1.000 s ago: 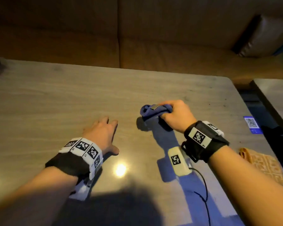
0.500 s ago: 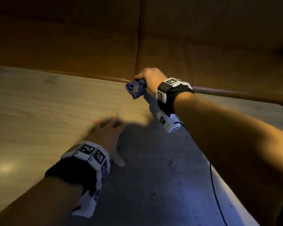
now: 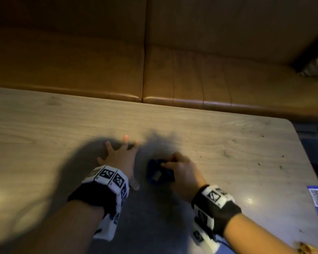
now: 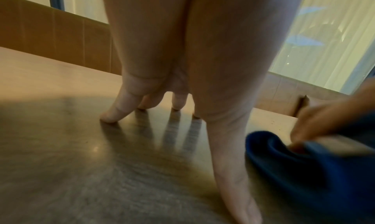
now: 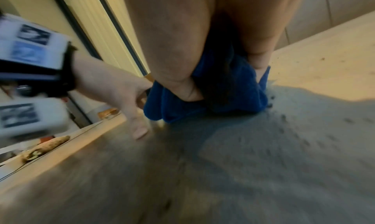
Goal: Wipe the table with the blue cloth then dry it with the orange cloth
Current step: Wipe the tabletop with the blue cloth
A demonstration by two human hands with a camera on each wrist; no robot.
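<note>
Right hand (image 3: pixel 182 171) grips blue cloth (image 3: pixel 159 174), seemingly beside crumbs (image 3: pixel 259 163).

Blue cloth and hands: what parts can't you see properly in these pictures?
- Blue cloth: head view, blurred; right hand covers part of it.
- Orange cloth: head view, cut off by the bottom edge.
- Left hand: left wrist view, the palm hides some fingertips.

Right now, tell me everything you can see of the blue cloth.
The blue cloth is deep blue with a soft, towel-like nap, bunched into a wad, not spread flat. A small pale tag shows on it in the head view. The right hand grips it, fingers curled round the folds, and its lower edge lies on the table. The left hand is spread on the table beside it, apart.
</note>
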